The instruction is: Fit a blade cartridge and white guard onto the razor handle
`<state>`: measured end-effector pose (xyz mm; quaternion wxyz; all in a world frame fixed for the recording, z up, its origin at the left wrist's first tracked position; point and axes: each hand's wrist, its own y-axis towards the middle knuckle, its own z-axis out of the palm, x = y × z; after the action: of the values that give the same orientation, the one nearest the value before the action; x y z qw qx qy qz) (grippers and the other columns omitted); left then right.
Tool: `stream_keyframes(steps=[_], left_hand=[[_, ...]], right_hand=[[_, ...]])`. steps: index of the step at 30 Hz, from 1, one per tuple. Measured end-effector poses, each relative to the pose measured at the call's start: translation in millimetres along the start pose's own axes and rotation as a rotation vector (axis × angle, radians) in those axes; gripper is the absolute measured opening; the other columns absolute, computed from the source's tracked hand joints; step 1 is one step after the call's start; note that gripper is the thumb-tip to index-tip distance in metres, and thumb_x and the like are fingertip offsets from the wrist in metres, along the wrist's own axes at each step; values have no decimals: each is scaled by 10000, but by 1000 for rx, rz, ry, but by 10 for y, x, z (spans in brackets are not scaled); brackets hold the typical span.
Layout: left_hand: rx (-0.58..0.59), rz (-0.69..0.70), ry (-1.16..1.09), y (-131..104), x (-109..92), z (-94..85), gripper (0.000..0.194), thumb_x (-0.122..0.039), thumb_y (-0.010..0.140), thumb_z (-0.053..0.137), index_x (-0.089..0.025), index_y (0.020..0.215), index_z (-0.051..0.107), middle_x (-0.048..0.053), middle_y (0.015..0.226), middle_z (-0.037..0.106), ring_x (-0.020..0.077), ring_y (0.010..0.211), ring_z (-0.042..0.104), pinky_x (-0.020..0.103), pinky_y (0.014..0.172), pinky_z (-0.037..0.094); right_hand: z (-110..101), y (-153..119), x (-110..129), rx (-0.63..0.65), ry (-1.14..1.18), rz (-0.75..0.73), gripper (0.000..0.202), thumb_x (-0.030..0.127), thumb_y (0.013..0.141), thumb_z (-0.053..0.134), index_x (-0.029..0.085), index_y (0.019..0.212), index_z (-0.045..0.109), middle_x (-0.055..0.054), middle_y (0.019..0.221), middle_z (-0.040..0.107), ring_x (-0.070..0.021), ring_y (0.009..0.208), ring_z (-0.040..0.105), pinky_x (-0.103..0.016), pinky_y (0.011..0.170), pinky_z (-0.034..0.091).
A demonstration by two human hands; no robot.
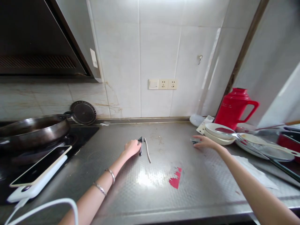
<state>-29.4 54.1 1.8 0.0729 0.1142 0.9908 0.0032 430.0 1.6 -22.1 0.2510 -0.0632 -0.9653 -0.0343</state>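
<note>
My left hand (pixel 133 147) rests on the steel worktop with its fingers closed on a slim black-and-silver object (pixel 141 147); its exact kind does not show. Just right of it, apart from the fingers, lies a thin off-white stick or cord piece (pixel 147 150). Over to the right, my right hand (pixel 204 142) has its fingertips at a small dark, partly clear object (pixel 194 141) low over the worktop, left of the stacked bowls. That object is blurred and too small to name. Two silver bracelets circle my left wrist and forearm.
A red patch (pixel 175 178) marks the worktop (pixel 126 187). White bowls (pixel 220 137), plates and a red thermos jug (pixel 234 107) crowd the right. At left are a pan (pixel 35 132) on the hob and a phone (pixel 42 165) with a white power bank and cable.
</note>
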Motion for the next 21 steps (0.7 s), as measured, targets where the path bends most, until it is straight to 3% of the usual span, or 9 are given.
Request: stream_keyframes(steps=[6, 14, 18, 21], left_hand=[[-7, -1, -1, -11, -5, -5, 425, -440, 841, 325, -188, 843, 666, 122, 967, 677, 238, 910, 627, 291, 708, 450], [-20, 19, -20, 7, 20, 20, 408, -425, 839, 331, -190, 829, 665, 120, 932, 682, 244, 881, 633, 307, 698, 454], [-28, 32, -27, 9, 27, 25, 403, -426, 839, 345, -182, 807, 665, 118, 917, 683, 244, 874, 634, 294, 685, 452], [-38, 49, -32, -3, 30, 22, 400, -414, 839, 346, -174, 796, 664, 117, 900, 685, 241, 856, 636, 286, 669, 449]], right_hand=[[85, -29, -152, -74, 18, 24, 619, 357, 611, 653, 112, 1171, 558, -111, 1115, 623, -218, 916, 593, -262, 815, 433], [88, -86, -114, -146, 10, 22, 548, 375, 629, 652, 145, 1122, 587, -90, 1054, 651, -219, 902, 602, -252, 791, 439], [193, -78, 39, -195, -11, -26, 535, 400, 677, 619, 142, 1143, 561, -97, 1064, 643, -224, 963, 583, -261, 833, 422], [383, -42, 345, -201, -21, -149, 545, 433, 689, 609, 138, 1144, 559, -100, 1052, 643, -227, 986, 570, -285, 862, 409]])
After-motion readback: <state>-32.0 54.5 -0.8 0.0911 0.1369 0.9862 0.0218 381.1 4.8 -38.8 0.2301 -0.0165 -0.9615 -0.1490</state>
